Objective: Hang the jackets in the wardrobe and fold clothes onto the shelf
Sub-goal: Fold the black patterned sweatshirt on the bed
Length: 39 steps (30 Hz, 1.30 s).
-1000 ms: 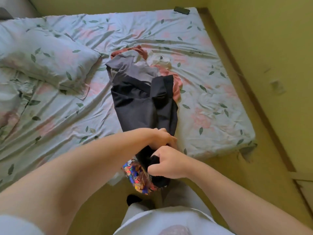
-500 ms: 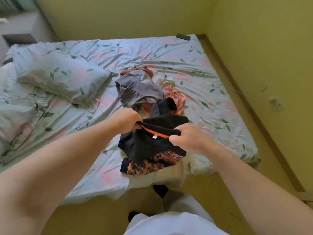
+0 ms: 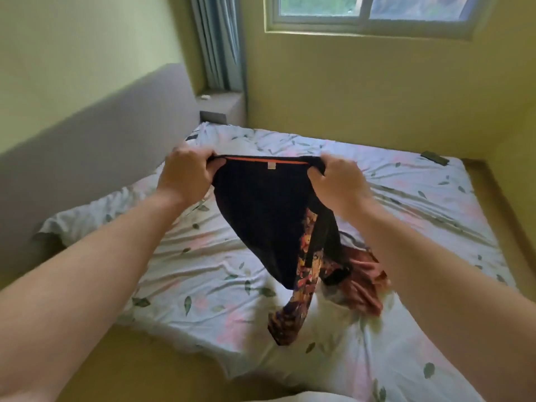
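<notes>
Pinched in left hand [image 3: 188, 175]: one collar end of black top [image 3: 261, 216]. Other end pinched in right hand [image 3: 339, 181]. Stretched taut between both, above bed [image 3: 203, 271], presumably to find its shape before folding. Heaped beneath right hand: reddish clothes [image 3: 365, 282].

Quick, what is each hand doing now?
Left hand: grips the black garment at its top edge.
Right hand: grips the same edge.

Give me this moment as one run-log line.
left hand: grips black garment | right hand: grips it | state: held up above bed, unfolded
</notes>
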### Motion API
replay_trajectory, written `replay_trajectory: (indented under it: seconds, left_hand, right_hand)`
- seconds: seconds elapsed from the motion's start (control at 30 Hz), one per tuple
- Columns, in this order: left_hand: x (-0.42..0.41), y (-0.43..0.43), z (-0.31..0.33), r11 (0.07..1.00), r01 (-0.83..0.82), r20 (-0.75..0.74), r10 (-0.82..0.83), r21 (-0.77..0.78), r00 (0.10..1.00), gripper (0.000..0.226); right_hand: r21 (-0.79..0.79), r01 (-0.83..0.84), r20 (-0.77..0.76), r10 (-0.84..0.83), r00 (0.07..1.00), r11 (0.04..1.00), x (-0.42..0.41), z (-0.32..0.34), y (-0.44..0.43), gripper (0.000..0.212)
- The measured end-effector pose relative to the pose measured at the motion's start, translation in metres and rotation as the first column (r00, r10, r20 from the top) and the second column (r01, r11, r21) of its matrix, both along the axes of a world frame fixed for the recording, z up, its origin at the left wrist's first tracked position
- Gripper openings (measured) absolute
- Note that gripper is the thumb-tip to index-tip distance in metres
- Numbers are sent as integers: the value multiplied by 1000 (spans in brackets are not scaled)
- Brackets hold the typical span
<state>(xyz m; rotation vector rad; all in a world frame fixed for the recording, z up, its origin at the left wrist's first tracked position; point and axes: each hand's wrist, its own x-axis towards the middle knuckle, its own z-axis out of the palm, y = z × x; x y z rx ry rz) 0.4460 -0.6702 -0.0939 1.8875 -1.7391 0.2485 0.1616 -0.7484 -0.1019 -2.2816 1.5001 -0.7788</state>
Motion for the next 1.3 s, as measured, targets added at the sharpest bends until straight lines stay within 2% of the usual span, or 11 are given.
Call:
replay_trajectory:
  seconds: [0.2,0.27,0.43,0.57,0.67,0.77,0.9,1.0,1.07,1.2,1.3]
  left_hand:
    - [22,33,55,980,-92,-69,81,-175,994,30]
    - [27,40,66,967,-118,-93,99,-226,991,30]
    - [39,53,83,953,-157,-70,144,-257,987,38]
    - [45,71,84,942,-261,134,292,-211,947,48]
    - [58,88,86,953,-303,220,301,-24,928,59]
    - [86,103,69,934,-269,140,241,235,960,51]
    - [113,121,30,872,-415,64,413,260,909,35]
    - [118,130,8,829,-515,58,516,215,855,42]
    - [119,134,-2,785,-559,47,569,268,821,43]
    - [120,137,-10,672,-597,61,640,438,766,48]
    - [121,135,-12,687,-536,-98,655,490,749,61]
  right_hand:
    - [-103,-39,3,40,999,994,43,53,-29,20]
    - [-38,-67,62,69,996,997,52,65,-34,22]
    - [286,-196,464,43,885,938,72,76,-30,25]
    - [324,-243,550,26,835,914,91,76,-24,21]
    - [149,-178,416,102,904,973,100,73,-24,27]
    - [-72,-261,169,270,948,963,102,65,-25,37]
    - [18,-590,-405,546,734,807,109,48,-18,62]
    - [-38,-546,-565,433,702,837,118,27,-18,33]
    - [-83,-432,-483,343,806,898,121,20,-17,2]
    - [26,-202,-237,202,950,979,130,11,-23,15]
    - [215,-105,15,104,994,971,132,13,-24,8]
